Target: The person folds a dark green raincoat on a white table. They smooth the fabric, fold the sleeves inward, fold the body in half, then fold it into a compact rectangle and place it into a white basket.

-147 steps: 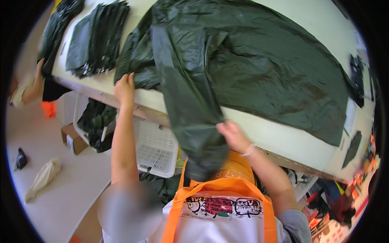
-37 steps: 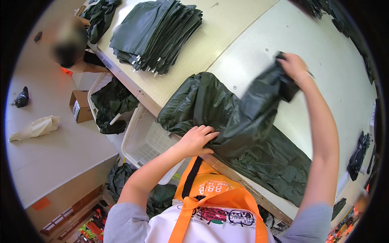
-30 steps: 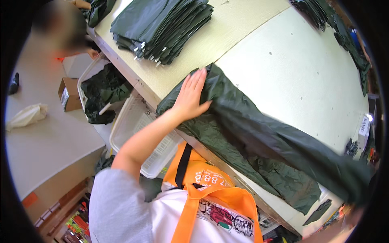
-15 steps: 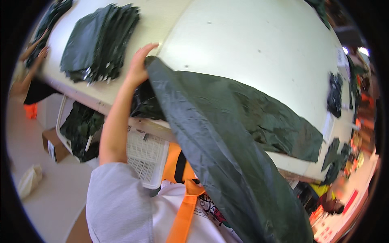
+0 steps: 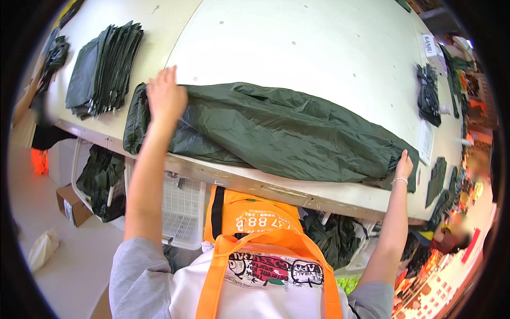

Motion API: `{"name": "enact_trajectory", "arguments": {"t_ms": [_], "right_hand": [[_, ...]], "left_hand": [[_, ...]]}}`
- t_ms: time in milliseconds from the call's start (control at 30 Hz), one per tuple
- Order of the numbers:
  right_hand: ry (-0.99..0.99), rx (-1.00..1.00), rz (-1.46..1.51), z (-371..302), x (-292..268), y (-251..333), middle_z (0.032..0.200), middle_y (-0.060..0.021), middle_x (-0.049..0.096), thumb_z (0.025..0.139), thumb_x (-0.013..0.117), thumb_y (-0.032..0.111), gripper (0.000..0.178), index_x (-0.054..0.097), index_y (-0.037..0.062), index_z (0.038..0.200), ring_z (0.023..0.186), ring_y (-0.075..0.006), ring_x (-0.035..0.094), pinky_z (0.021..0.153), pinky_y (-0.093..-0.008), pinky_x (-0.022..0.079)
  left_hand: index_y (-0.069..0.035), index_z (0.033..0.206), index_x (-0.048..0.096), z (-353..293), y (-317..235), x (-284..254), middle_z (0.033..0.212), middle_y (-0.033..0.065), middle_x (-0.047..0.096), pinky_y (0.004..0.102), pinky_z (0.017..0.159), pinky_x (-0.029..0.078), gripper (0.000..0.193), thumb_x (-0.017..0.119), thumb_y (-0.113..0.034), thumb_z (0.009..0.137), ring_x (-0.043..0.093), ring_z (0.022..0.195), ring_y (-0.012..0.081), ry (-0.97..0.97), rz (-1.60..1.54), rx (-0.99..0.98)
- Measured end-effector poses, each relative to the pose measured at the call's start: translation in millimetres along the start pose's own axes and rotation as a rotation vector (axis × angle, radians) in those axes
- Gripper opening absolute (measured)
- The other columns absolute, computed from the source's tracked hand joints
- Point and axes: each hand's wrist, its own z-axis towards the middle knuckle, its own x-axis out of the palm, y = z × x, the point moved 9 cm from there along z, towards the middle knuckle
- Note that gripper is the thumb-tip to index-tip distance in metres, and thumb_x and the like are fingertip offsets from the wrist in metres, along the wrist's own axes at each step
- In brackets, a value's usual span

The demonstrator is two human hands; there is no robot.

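Dark green and slightly shiny, the garment (image 5: 276, 135) lies stretched lengthwise along the near edge of our white table (image 5: 255, 58), with a stack of folded green pieces (image 5: 101, 72) near its left end. Our right hand (image 5: 404, 166) pinches its right end between thumb and fingers, while our left hand (image 5: 167, 98) lies over its left part, fingers reaching past the far edge, and we cannot tell whether it grips any cloth. Below the tabletop we see a white plastic basket (image 5: 180, 210).

A worktable (image 5: 265, 58), green garment (image 5: 276, 135) and folded stack (image 5: 103, 72) suggest a clothing workshop.
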Motion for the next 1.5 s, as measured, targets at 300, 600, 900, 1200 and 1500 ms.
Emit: {"name": "enact_trajectory", "arguments": {"t_ms": [300, 600, 900, 1200, 1500], "right_hand": [[0.047, -0.481, 0.291, -47, 9, 118, 0.127, -0.0191, 0.050, 0.092, 0.053, 0.030, 0.045, 0.047, 0.0018, 0.127, 0.119, -0.0334, 0.046, 0.101, -0.0378, 0.035], [0.479, -0.661, -0.286, -97, 139, 69, 0.153, -0.0029, 0.019, 0.089, 0.051, 0.049, 0.058, 0.034, 0.0312, 0.142, 0.140, -0.0372, 0.013, 0.108, -0.0603, 0.015], [-0.380, 0.426, -0.197, -50, -9, -215, 0.129, -0.0254, 0.041, 0.076, 0.073, 0.024, 0.069, 0.039, -0.0055, 0.128, 0.116, -0.0406, 0.042, 0.100, -0.0451, 0.034], [-0.053, 0.647, 0.097, -4, 26, -362, 0.083, -0.0235, 0.066, 0.074, 0.076, 0.035, 0.049, 0.061, -0.0110, 0.083, 0.073, -0.0351, 0.061, 0.072, -0.0407, 0.048], [0.229, -0.789, 0.138, -92, -6, 139, 0.133, -0.0147, 0.049, 0.090, 0.054, 0.010, 0.037, 0.052, 0.0013, 0.126, 0.126, -0.0304, 0.043, 0.107, -0.0410, 0.029]], "left_hand": [[-0.003, 0.145, 0.022, -83, -64, 83, 0.150, 0.0243, 0.018, 0.0550, 0.110, 0.011, 0.086, 0.048, -0.060, 0.085, 0.014, 0.140, 0.0381, 0.166, -0.132, -0.305], [-0.032, 0.146, 0.025, -79, -84, 104, 0.151, 0.0203, 0.018, 0.0611, 0.107, 0.015, 0.072, 0.050, -0.060, 0.084, 0.016, 0.140, 0.0369, 0.186, 0.171, -0.248], [-0.023, 0.146, 0.028, -68, -152, 37, 0.154, 0.0128, 0.016, 0.0628, 0.107, 0.010, 0.071, 0.054, -0.050, 0.086, 0.012, 0.141, 0.0374, 0.062, -0.189, 0.028], [-0.022, 0.144, 0.034, -94, -296, 76, 0.154, 0.0085, 0.018, 0.0600, 0.109, 0.007, 0.076, 0.061, -0.052, 0.079, 0.011, 0.141, 0.0366, 0.336, -0.048, 0.339], [0.000, 0.142, 0.029, -48, -113, 16, 0.148, 0.0207, 0.026, 0.0517, 0.111, 0.014, 0.072, 0.049, -0.047, 0.090, 0.021, 0.139, 0.0358, -0.129, 0.034, -0.165]]}}
